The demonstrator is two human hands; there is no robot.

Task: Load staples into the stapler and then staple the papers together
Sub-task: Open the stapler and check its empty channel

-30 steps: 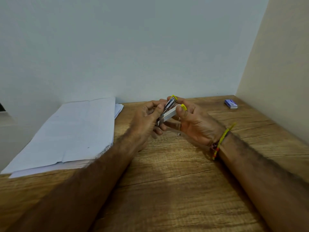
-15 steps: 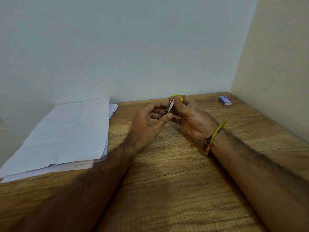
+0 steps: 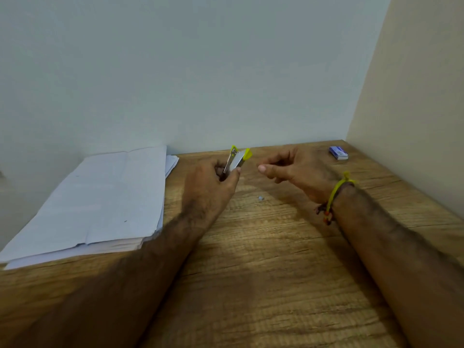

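My left hand [image 3: 211, 187] grips a small silver stapler [image 3: 237, 159] with yellow tips, held upright above the desk, its two arms slightly spread at the top. My right hand [image 3: 293, 169] hovers just right of it, apart from the stapler, fingers curled and thumb and forefinger close together; whether it pinches anything I cannot tell. A stack of white papers [image 3: 100, 199] lies on the desk at the left. A small blue staple box [image 3: 338, 152] sits near the back right corner.
A tiny silvery bit [image 3: 260, 197] lies on the wooden desk [image 3: 263, 285] between my hands. A pale wall runs along the back, a beige wall [image 3: 414, 121] closes the right side. A yellow thread band circles my right wrist [image 3: 336, 194].
My right hand has let go of the stapler and drawn away to the right. The left hand now holds the stapler alone, turned more upright.
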